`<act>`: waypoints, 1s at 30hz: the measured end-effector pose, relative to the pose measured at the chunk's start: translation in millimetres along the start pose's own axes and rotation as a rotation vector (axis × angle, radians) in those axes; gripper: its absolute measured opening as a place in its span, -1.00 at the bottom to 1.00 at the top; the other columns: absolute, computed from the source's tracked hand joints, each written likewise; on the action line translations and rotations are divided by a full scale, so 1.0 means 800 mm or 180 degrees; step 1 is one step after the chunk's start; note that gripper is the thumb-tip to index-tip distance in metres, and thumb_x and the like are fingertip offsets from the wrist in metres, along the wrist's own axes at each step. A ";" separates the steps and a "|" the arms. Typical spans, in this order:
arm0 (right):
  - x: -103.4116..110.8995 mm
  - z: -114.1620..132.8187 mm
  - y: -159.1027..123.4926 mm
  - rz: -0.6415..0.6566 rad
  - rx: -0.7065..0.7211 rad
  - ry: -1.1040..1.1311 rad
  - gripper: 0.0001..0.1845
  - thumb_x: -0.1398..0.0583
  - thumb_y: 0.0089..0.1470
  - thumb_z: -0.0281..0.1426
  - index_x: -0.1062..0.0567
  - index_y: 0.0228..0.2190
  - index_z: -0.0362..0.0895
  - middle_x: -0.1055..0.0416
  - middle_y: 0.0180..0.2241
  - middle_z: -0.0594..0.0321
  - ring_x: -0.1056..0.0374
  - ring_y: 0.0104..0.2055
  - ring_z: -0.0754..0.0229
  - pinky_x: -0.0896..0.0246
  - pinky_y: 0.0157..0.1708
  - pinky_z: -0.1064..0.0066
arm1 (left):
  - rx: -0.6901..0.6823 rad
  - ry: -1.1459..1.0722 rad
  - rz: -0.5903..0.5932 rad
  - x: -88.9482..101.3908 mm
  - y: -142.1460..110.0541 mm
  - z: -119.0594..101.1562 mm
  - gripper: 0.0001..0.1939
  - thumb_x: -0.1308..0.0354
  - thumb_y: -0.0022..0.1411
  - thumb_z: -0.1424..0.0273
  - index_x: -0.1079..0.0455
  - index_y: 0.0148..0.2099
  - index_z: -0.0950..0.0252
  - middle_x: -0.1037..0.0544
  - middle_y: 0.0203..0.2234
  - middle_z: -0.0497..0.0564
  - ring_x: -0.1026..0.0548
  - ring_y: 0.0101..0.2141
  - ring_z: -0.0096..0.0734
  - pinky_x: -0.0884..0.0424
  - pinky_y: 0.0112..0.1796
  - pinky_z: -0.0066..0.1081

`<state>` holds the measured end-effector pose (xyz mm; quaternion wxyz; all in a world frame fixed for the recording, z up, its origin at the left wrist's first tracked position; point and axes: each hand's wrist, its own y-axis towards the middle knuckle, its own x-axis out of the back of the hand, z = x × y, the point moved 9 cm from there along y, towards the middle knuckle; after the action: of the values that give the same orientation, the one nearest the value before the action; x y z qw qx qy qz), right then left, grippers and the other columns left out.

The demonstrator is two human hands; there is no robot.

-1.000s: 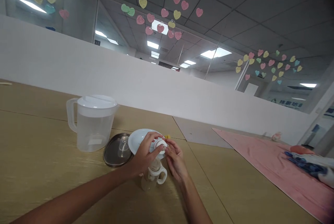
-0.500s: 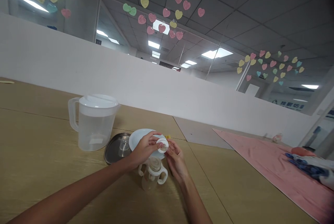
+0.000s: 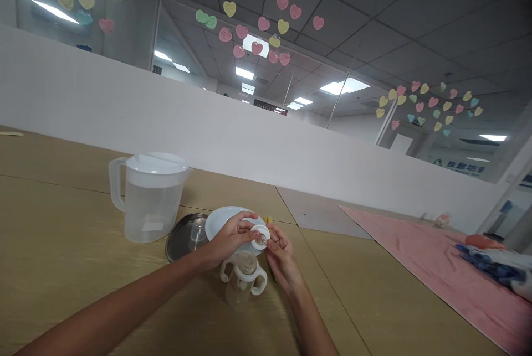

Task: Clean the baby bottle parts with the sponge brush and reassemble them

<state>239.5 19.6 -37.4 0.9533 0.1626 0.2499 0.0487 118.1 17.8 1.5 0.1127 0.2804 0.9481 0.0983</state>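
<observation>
Between my hands is a white bottle collar with a clear nipple (image 3: pixel 260 237), its nipple side turned toward me. The closed fingers of my left hand (image 3: pixel 233 237) grip the collar's left rim. From the other side, my right hand (image 3: pixel 282 253) pinches the nipple's right edge with thumb and fingers. Just below stands a clear baby bottle (image 3: pixel 240 289) with two white handles, upright and without a lid on its neck. Behind my hands lies a pale blue-white plate (image 3: pixel 222 217), partly covered by them.
To the left stands a lidded clear plastic pitcher (image 3: pixel 152 201) holding water. A round metal tray (image 3: pixel 177 242) beside it bears a small clear cover (image 3: pixel 197 234). Something yellow (image 3: pixel 268 220) shows behind my right hand. A pink cloth (image 3: pixel 432 256) covers the table's right side, with a doll-like bundle (image 3: pixel 494 262) on it.
The collar and nipple have tilted, so that the nipple points more toward me and downward. Both hands keep their hold in nearly the same place.
</observation>
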 end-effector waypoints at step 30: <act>0.004 0.000 0.001 -0.0047 0.0073 -0.0038 -0.58 -0.42 -0.31 -0.34 -0.50 -0.30 -0.09 -0.52 -0.35 0.23 -0.41 -0.34 0.22 -0.30 -0.30 0.44 | -0.0169 0.0511 0.0197 -0.009 0.000 -0.006 -0.56 -0.21 0.02 0.04 -0.45 -0.34 0.38 -0.52 -0.43 0.03 -0.43 -0.36 -0.35 -0.29 -0.31 -0.46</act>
<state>242.5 20.9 -38.3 0.9532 0.1719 0.2459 0.0378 122.8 12.7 7.5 0.0407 0.2977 0.9421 0.1490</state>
